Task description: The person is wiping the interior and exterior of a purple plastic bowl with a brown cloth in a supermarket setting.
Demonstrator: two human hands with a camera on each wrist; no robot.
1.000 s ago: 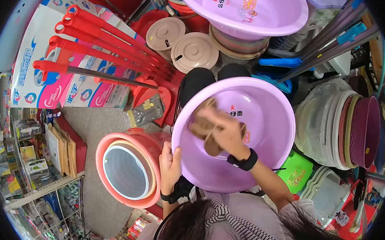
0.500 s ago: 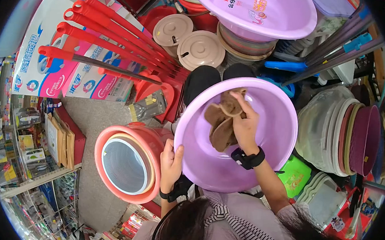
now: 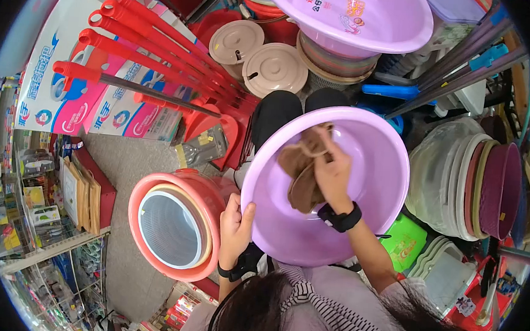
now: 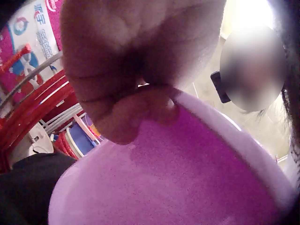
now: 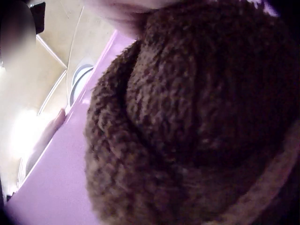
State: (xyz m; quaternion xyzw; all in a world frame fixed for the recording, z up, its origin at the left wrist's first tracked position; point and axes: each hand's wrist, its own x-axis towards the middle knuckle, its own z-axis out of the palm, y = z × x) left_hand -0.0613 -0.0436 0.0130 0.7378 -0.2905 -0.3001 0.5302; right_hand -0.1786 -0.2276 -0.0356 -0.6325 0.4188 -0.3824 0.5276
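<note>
A large purple basin (image 3: 372, 167) is tilted over the person's knees. The left hand (image 3: 235, 228) grips its left rim, thumb up on the outside; in the left wrist view that hand (image 4: 140, 70) has its fingers curled over the rim of the basin (image 4: 140, 183). Inside the basin the right hand (image 3: 333, 176) pinches a brown fuzzy cloth (image 3: 305, 190), bunched in folds against the wall. The brown cloth (image 5: 187, 93) fills most of the right wrist view, with part of the right hand (image 5: 126, 11) at the top edge.
Coral and white nested baskets (image 3: 171, 230) stand at the left. Red-handled poles (image 3: 161, 66) lean at the upper left. Another purple basin (image 3: 397, 27) sits on a stack ahead. Stacked tubs (image 3: 454, 179) and a green dustpan-like item (image 3: 406, 243) are at the right.
The right hand has moved from the basin's left side toward its middle, then slightly back left, with the brown cloth. The left hand keeps its grip on the rim.
</note>
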